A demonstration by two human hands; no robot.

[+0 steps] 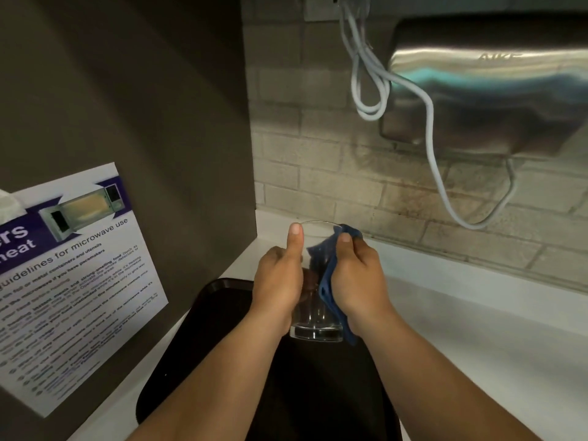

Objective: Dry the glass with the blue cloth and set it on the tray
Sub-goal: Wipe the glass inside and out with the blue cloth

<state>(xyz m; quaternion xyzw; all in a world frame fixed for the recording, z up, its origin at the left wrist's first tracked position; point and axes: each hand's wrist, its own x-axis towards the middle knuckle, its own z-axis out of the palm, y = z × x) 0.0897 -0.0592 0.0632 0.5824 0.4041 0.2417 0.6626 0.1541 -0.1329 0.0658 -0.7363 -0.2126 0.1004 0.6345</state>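
At the far left, a printed notice (pixel 76 275) with guidelines for microwave use is fixed to a dark panel (pixel 143 106). Below and beside it a black tray (pixel 178 361) lies on the white counter (pixel 477 338), its far rim reaching under the person's hands. The left hand (pixel 280 281) has its grip closed around the side of the clear glass (pixel 315 319), thumb stretched up along the wall to the rim. The glass is held upright above the tray; whether its base touches the tray cannot be told. The right hand (pixel 359 281) presses the blue cloth (pixel 331 275) against the glass's right side, its grip clamped on the cloth, with a corner of the cloth folded over the rim into the glass and the rest hanging down past the base. Behind the hands runs a pale brick wall (pixel 318 154). On it, to the upper right, hangs a steel dispenser (pixel 486 90), and white cables (pixel 372 90) loop down from a socket (pixel 318 7) across the dispenser's front.
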